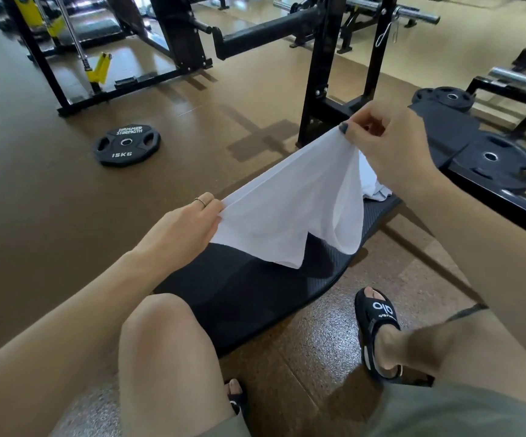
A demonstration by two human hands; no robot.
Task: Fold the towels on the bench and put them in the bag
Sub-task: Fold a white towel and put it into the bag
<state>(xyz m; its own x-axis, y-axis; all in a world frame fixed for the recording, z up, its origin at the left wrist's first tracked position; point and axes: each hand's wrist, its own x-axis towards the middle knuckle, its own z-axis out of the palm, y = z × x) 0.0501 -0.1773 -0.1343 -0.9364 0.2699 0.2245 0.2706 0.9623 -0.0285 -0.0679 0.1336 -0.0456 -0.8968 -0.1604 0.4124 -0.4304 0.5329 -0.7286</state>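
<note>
**Towel held up over the tabletop**

Over the black padded tabletop (239,294), the head view shows a white towel (290,209) stretched between two hands and lifted clear of the pad. The left hand (189,222) grips the towel's near end, fingers curled round the bunched edge, a thin ring (201,201) on one finger. The right hand (391,143) is raised higher and farther away, pinching the other end between thumb and fingers; the thumbnail is dark. From that upper edge the cloth sags in loose folds, with one pointed corner and one rounded loop hanging just above the tabletop.

Behind the held towel, at the far end of the tabletop, a second pile of white cloth (373,181) lies crumpled, mostly hidden by the towel and the right wrist.

A bare knee (161,326) is just beside the tabletop's near end. A foot in a black sandal (378,326) stands on the brown floor (50,200) to the right of it.

A black weight plate (127,145) marked 15KG lies flat on the floor, well apart to the left. Two more plates (495,162) lie to the right near a black steel rack (328,74). Other gym machines with yellow parts stand farther back.
</note>
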